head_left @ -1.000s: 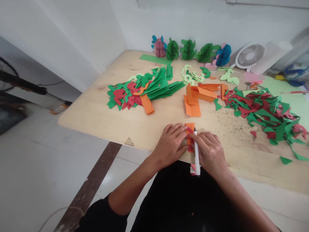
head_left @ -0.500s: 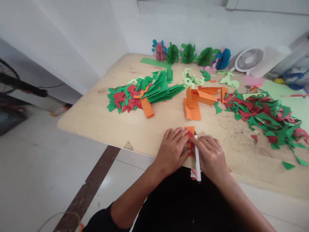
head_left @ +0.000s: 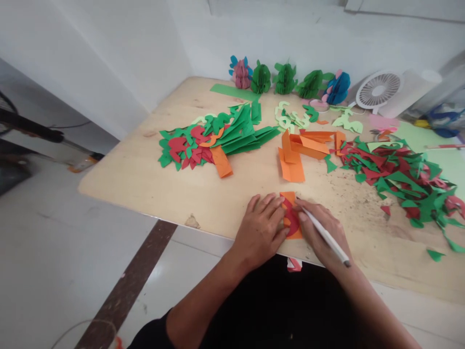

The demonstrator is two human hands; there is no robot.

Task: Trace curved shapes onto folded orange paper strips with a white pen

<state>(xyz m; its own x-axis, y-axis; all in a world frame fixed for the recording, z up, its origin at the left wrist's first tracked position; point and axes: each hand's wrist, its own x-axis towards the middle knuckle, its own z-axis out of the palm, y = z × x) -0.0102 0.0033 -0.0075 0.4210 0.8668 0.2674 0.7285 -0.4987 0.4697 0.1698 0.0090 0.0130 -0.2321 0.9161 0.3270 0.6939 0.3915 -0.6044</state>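
The left hand (head_left: 259,230) lies palm down, its fingers extended side by side and its fingertips on the left side of the orange paper (head_left: 287,196). Its grip is open; the hand presses flat and clasps nothing. The right hand (head_left: 327,230) is set on the opposite side, fingers curled. Its grip is closed on a white pen (head_left: 327,236), which slants with the dark tip at the upper right edge of the paper and the rear end toward the wrist.

The orange paper is a small upright rectangle near the front edge of the bench (head_left: 145,186), between the two hands. A curved red cutout (head_left: 293,223) lies on top of it, partly covered by the fingers.

The bench has a pale wood surface. Beyond the hands lie folded orange strips (head_left: 292,167). To the left are folded green sheets (head_left: 250,136) and red and green cutouts (head_left: 178,145); to the right is a heap of paper scraps (head_left: 407,179). Paper figures (head_left: 285,80) and a white fan (head_left: 378,90) stand along the white wall (head_left: 290,29). A dark stripe (head_left: 127,286) crosses the light floor (head_left: 90,237).
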